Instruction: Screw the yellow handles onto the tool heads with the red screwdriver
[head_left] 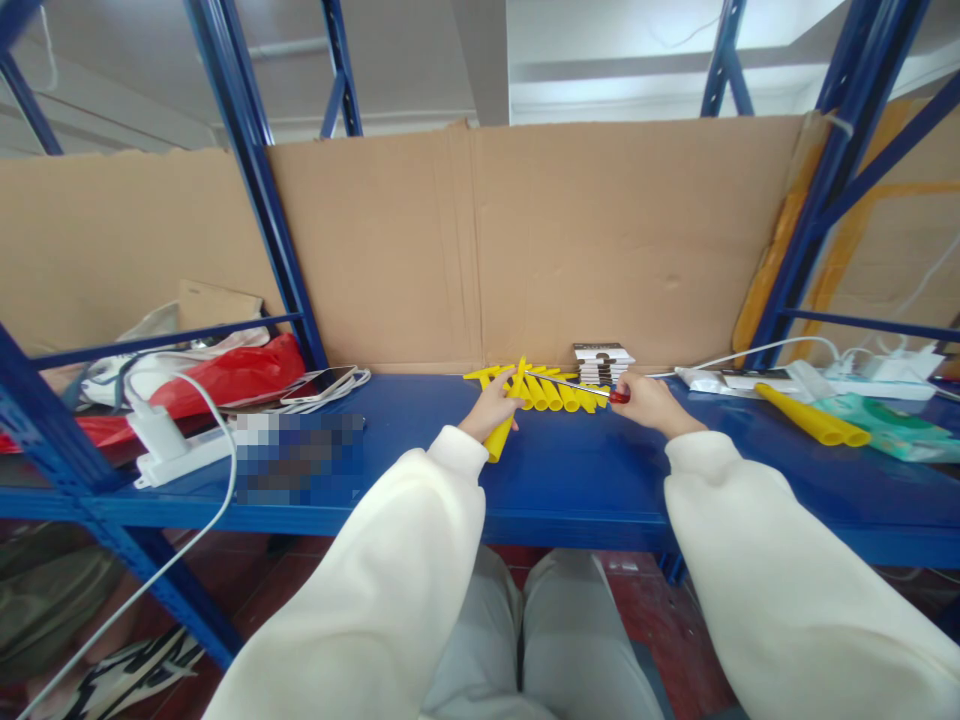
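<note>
My left hand [491,403] is closed around a yellow cone-shaped tube [496,442], which stands tilted with its wide end toward me. My right hand [646,402] grips the red handle of a screwdriver [576,384]; its thin metal shaft points left, and the tip reaches close to the tube's upper part. Whether the tip touches the tube cannot be made out. Behind the shaft, several more yellow cones [551,398] lie side by side in a row on the blue shelf [577,465].
Black-and-white boxes [602,362] are stacked against the cardboard wall [637,230]. Two yellow cones [814,418] lie at the right beside a green packet [892,425]. At the left are a power strip [184,455], a white cable, a red bag [240,375] and a phone. Blue posts frame the shelf.
</note>
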